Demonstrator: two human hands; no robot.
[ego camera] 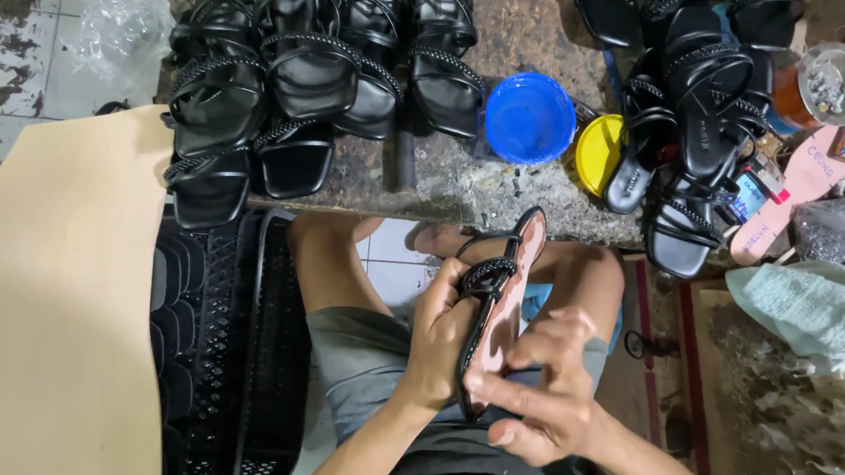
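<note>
A black strappy sandal (pixel 505 286) with a braided strap and a pinkish underside is held over my lap, toe pointing away. My left hand (pixel 442 344) grips it from the left side, fingers hooked through the straps. My right hand (pixel 550 392) presses fingers and thumb against the sandal's heel end from the right. Below both hands are my grey shorts (pixel 361 361) and bare knees.
A rough stone bench (pixel 518 37) ahead carries several black sandals at left (pixel 304 73) and right (pixel 689 106), a blue bowl (pixel 529 118) and a yellow lid (pixel 596 152). A tan sheet (pixel 60 306) and a black crate (pixel 230 366) lie left. A pink insole (pixel 795 192) lies right.
</note>
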